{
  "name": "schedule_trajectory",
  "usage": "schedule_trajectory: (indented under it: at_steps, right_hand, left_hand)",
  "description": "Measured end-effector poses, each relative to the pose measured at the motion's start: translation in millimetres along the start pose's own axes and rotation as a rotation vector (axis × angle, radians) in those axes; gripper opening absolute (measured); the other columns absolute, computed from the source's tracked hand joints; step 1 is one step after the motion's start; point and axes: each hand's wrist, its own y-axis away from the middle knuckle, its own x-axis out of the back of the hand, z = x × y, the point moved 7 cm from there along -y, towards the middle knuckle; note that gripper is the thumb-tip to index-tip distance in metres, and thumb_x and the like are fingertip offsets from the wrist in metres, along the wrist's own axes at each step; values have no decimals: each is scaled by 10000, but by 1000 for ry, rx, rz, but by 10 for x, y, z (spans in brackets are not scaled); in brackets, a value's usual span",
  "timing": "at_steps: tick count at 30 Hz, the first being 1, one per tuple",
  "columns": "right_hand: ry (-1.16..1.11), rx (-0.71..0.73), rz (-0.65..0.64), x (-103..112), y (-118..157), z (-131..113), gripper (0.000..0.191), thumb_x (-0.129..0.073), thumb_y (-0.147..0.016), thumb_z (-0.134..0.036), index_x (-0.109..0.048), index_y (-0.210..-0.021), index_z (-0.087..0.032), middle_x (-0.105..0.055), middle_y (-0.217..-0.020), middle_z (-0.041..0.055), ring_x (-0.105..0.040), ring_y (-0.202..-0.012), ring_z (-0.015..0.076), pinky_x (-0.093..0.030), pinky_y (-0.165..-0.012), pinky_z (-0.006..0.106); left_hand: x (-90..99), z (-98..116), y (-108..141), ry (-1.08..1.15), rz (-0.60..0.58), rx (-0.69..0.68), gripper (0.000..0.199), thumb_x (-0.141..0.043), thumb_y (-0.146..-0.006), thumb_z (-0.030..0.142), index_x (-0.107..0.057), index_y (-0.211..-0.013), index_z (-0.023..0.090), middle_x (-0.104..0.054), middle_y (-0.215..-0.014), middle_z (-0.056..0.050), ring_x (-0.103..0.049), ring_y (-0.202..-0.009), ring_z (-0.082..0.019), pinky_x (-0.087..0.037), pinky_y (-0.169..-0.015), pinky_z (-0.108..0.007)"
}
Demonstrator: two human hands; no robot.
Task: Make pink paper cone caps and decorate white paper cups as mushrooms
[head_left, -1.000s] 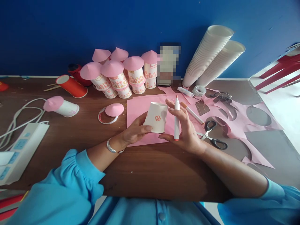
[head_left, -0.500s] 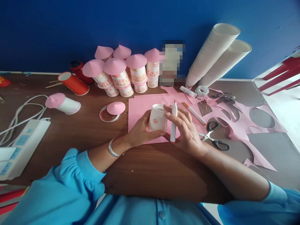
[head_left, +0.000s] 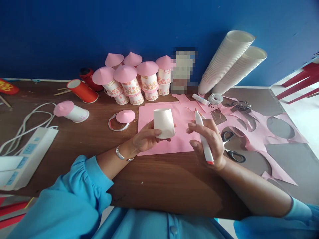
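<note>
My left hand (head_left: 147,137) grips a white paper cup (head_left: 164,123) above the pink paper sheets (head_left: 179,146); the side facing me shows no drawing. To its right, apart from the cup, my right hand (head_left: 210,139) holds a white marker (head_left: 204,141) between its fingers, with the reddish tip pointing up and away and a red end at the bottom. Behind, several decorated cups with pink cone roofs (head_left: 126,73) stand stacked against the wall. A pink cone (head_left: 125,116) rests partly on a tape roll (head_left: 112,124) at the left.
Scissors (head_left: 235,156) and cut pink scraps (head_left: 261,146) lie on the right. Two tall cup stacks (head_left: 225,61) lean at the blue wall (head_left: 149,23). A clear tape roll (head_left: 215,98), red cup (head_left: 83,91), coned cup (head_left: 77,112) and power strip (head_left: 30,156) surround the work area.
My right hand has moved away from the cup to the right, tilting the marker. The cup has turned in my left hand, and its small red drawing is out of sight.
</note>
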Motion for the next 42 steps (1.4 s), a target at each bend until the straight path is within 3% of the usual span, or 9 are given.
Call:
schedule_trajectory:
  at_steps: [6,10,17,27,31,33,35,38,42]
  right_hand:
    - [6,56,-22,16,-40,-98,418,-506,-1066,-418,-653,-1404,-221,-621,-937,89,-636,-767,209,-573,-625,357]
    - [-53,28,-87,-8,-70,-146,335,-580,-1028,-295,-646,-1334,-176,-690,-929,94,-686,-771,212,-595,-642,349]
    - [-37,10,-43,-32,-78,-167,211,-661,-905,-113,-658,-1106,-176,-727,-859,81,-710,-731,208,-607,-624,327]
    - [-45,129,-96,-63,-36,-270,248,-560,-1040,-251,-607,-1268,-164,-706,-919,104,-721,-811,212,-630,-640,324]
    - [-59,103,-100,-63,-6,-243,279,-517,-1043,-159,-590,-1312,-178,-725,-935,89,-730,-807,195,-623,-662,309]
    - [-79,70,-100,-79,-4,-193,327,-532,-1029,-124,-560,-1347,-196,-755,-1016,103,-759,-890,211,-639,-728,335]
    - [-70,17,-94,-107,-11,-115,396,-631,-1007,-205,-510,-1384,-222,-746,-1206,154,-749,-1096,268,-645,-867,422]
    - [-11,-50,-115,-178,-20,4,638,-780,-912,-360,-431,-1430,-228,-596,-1481,244,-588,-1390,367,-550,-1066,587]
    - [28,-57,-180,-266,-2,86,741,-796,-893,-379,-377,-1487,-232,-510,-1570,253,-484,-1486,386,-464,-1147,645]
  left_hand:
    - [6,8,-17,-35,-16,-19,382,-799,-758,355,-724,-1070,148,-731,-890,-86,-637,-703,-162,-531,-577,-263]
    - [45,-10,-40,-53,15,-64,381,-811,-760,327,-709,-1068,129,-726,-947,-95,-616,-696,-146,-527,-562,-252]
    - [73,-22,-64,-85,50,-97,306,-820,-774,280,-715,-1026,142,-705,-884,-70,-616,-762,-161,-537,-601,-260]
    - [19,-13,23,75,9,74,469,-796,-719,341,-719,-1136,140,-727,-999,-98,-634,-709,-148,-538,-584,-244]
    - [3,-3,39,144,-25,137,542,-827,-685,390,-717,-1154,140,-715,-1025,-104,-630,-717,-140,-503,-534,-204]
    - [-1,-12,47,151,-38,164,573,-843,-667,396,-718,-1166,143,-717,-1038,-102,-631,-719,-136,-499,-536,-198]
    - [7,-34,54,129,-32,186,579,-849,-664,400,-722,-1172,154,-727,-1071,-103,-650,-763,-153,-514,-563,-210]
    - [10,-62,47,50,-39,167,563,-835,-701,396,-720,-1205,174,-738,-1143,-109,-665,-801,-176,-529,-587,-237]
    - [-19,-96,15,-69,-90,99,499,-818,-752,399,-720,-1171,146,-737,-1180,-165,-658,-733,-174,-519,-560,-264]
